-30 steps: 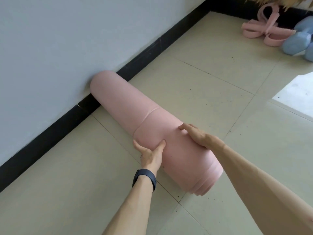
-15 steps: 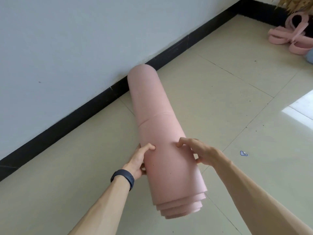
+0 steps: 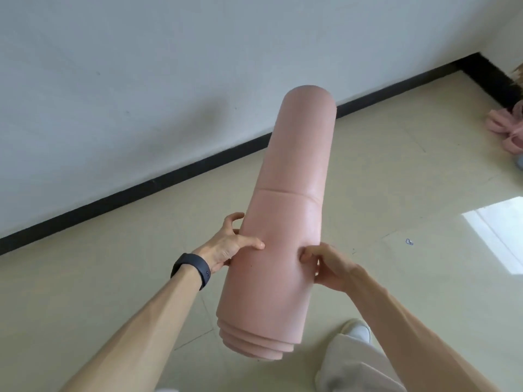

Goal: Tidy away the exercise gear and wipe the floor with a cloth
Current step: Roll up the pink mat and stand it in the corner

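Note:
A pink rolled exercise mat (image 3: 285,222) is held up off the tiled floor, its far end pointing toward the wall and its layered near end toward me. My left hand (image 3: 230,246), with a black band on the wrist, grips the roll's left side, thumb across the front. My right hand (image 3: 328,264) grips the right side, fingers curled onto the mat. Both hands hold it at about mid-length.
A grey wall (image 3: 141,94) with a black skirting board (image 3: 169,179) runs behind the mat. Pink exercise gear (image 3: 506,131) lies on the floor at the far right. My trouser leg and white shoe (image 3: 356,332) show below the mat. A small blue scrap (image 3: 409,241) lies on the tiles.
The mat lay on the floor against the skirting a second ago. Both hands have lifted it and swung its far end up and rightward, clear of the floor.

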A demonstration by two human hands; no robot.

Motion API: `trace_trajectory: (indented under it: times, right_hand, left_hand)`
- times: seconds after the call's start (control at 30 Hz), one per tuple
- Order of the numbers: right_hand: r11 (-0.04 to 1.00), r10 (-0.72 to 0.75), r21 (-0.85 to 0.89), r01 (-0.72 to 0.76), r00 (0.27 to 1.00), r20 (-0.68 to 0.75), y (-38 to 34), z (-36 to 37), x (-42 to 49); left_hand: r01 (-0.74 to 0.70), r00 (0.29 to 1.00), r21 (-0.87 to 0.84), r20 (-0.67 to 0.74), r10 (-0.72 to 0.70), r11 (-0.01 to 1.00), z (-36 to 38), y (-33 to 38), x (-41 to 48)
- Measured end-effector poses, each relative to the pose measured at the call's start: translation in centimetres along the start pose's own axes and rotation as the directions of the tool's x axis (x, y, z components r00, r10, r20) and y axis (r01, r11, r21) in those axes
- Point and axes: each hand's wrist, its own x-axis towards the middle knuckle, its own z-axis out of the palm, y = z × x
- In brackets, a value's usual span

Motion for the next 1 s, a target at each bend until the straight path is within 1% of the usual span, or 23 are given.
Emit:
trace_trajectory:
  times: [0.07, 0.23, 0.3, 0.37, 0.4, 0.47, 0.5, 0.53, 0.6, 0.63, 0.7, 0.77, 0.9, 1.0]
  right_hand:
    - [0.999, -0.052, -0.016, 0.052, 0.999, 0.000, -1.6, 4.4, -5.2]
    - [0.962, -0.246, -0.114, 0.248, 0.969, 0.024, -7.4, 11.9, -19.2]
    - [0.939, -0.323, -0.126, 0.321, 0.946, 0.007, -9.9, 13.4, -24.4]
    - [0.892, -0.420, -0.184, 0.414, 0.907, 0.003, -12.6, 14.6, -30.1]
    - [0.861, -0.464, -0.229, 0.454, 0.886, 0.013, -13.9, 14.9, -32.6]
    - [0.816, -0.517, -0.271, 0.510, 0.855, 0.052, -16.5, 15.1, -37.4]
    - [0.809, -0.536, -0.243, 0.536, 0.841, 0.073, -17.8, 14.9, -39.7]
    - [0.813, -0.547, -0.179, 0.554, 0.832, 0.091, -19.1, 14.3, -41.5]
    - [0.834, -0.544, -0.057, 0.548, 0.836, 0.076, -22.2, 12.6, -44.4]
    - [0.845, -0.527, -0.052, 0.532, 0.846, 0.083, -23.8, 11.9, -45.7]
    - [0.844, -0.513, -0.143, 0.517, 0.856, 0.070, -26.0, 10.3, -47.5]
    - [0.833, -0.539, -0.137, 0.536, 0.842, 0.016, -27.4, 7.9, -48.7]
    - [0.747, -0.664, -0.017, 0.664, 0.747, -0.035, -28.8, 0.1, -50.6]
    - [0.684, -0.723, -0.001, 0.729, 0.678, -0.135, -29.7, -6.6, -52.0]
  left_hand:
    - [-0.004, 1.000, 0.014, -0.001, 0.004, 1.000, -2.8, 2.0, -6.3]
    - [-0.061, 0.994, 0.075, 0.090, 0.054, 0.995, -7.6, 9.7, -20.7]
    - [-0.118, 0.988, -0.004, 0.100, 0.118, 0.993, -8.4, 13.6, -25.9]
    - [-0.221, 0.969, -0.135, 0.082, 0.233, 0.966, -8.7, 17.7, -31.0]
    - [-0.272, 0.956, -0.174, 0.061, 0.286, 0.946, -8.6, 19.9, -33.2]
    - [-0.337, 0.935, -0.187, 0.048, 0.352, 0.923, -8.0, 23.7, -36.9]
    - [-0.361, 0.924, -0.174, 0.062, 0.376, 0.916, -7.6, 25.3, -38.4]
    - [-0.389, 0.911, -0.149, 0.085, 0.404, 0.909, -7.2, 26.7, -39.8]
    - [-0.436, 0.885, -0.091, 0.138, 0.445, 0.895, -6.1, 29.5, -41.7]
    - [-0.442, 0.881, -0.064, 0.155, 0.446, 0.895, -5.1, 30.7, -42.5]
    - [-0.477, 0.863, -0.011, 0.181, 0.471, 0.879, -2.4, 33.0, -43.5]
    - [-0.510, 0.845, 0.007, 0.192, 0.499, 0.860, 1.1, 35.7, -43.9]
    - [-0.576, 0.808, 0.085, 0.208, 0.551, 0.813, 9.1, 41.2, -42.7]
    - [-0.656, 0.747, 0.125, 0.250, 0.616, 0.744, 16.6, 45.2, -41.1]
